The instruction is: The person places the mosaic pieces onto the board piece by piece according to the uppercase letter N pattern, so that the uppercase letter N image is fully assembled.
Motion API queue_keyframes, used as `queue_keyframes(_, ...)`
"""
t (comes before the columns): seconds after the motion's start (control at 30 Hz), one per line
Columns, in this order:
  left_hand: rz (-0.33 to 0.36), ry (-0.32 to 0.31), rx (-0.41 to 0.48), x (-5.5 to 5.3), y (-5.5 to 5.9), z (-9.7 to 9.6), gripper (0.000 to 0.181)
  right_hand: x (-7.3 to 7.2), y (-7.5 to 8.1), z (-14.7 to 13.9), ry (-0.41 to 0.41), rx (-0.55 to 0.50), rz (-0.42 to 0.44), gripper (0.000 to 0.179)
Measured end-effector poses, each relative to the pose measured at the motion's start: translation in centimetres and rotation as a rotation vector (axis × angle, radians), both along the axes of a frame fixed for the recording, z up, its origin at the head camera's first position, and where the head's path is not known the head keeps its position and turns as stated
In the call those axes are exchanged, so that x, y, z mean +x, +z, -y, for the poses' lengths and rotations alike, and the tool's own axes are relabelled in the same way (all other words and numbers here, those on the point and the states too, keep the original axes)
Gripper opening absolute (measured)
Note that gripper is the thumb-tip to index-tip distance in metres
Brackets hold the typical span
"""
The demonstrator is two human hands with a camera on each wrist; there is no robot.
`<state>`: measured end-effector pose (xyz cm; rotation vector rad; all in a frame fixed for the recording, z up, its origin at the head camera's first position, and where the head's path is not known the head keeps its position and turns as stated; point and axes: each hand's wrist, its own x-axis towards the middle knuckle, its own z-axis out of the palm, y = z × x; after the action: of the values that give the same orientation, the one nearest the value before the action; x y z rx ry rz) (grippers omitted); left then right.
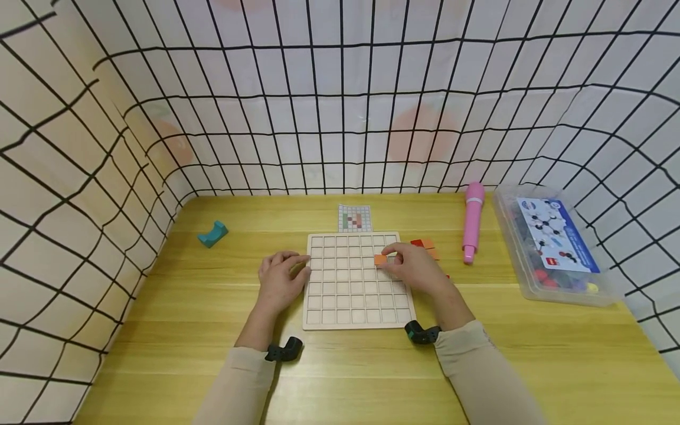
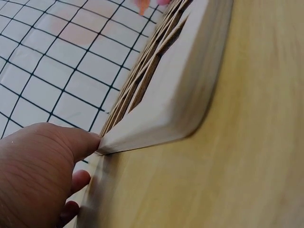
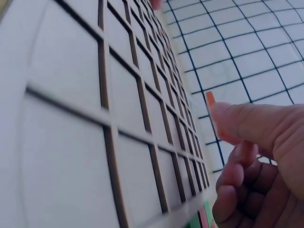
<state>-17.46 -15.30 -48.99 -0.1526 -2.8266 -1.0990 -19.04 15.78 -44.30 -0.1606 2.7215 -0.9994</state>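
A square wooden grid board [image 1: 350,289] lies on the table, its cells bare where I can see them. My right hand [image 1: 417,268] pinches a small orange square tile [image 1: 380,260] between thumb and fingers over the board's upper right part. In the right wrist view the tile [image 3: 210,99] shows edge-on past the thumb, above the grid. My left hand [image 1: 281,280] rests at the board's left edge, its thumb touching the rim [image 2: 109,142] in the left wrist view. More orange tiles [image 1: 429,243] and a red tile [image 1: 417,242] lie right of the board, partly behind the right hand.
A small printed grid card [image 1: 355,219] with coloured squares lies just behind the board. To the left sits a teal curved block [image 1: 213,234]. A pink microphone-shaped object [image 1: 472,224] and a clear plastic box [image 1: 558,248] stand at right. Black wire mesh [image 1: 340,94] encloses the table.
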Motion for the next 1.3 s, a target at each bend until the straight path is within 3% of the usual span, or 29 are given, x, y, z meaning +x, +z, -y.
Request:
queue_keyframes(0.37,-0.002,-0.006,0.015,-0.1,0.1,-0.1,0.031,-1.0,-0.8,2.1,0.064,0.045,-0.008,0.030)
queue_keyframes(0.9,-0.005,0.003,-0.003,-0.2,-0.2,0.2,0.032,-1.2,-0.8,3.1,0.045,0.131,-0.012,0.031)
queue_keyframes(1.07,-0.014,0.003,-0.004,-0.2,-0.3,0.2,0.032,-1.1,-0.8,3.0,0.039,0.109,-0.007,0.034)
queue_keyframes(1.3,-0.001,0.005,0.005,-0.1,-0.3,0.0,0.032,-0.9,-0.9,2.2,0.001,-0.005,0.027,0.040)
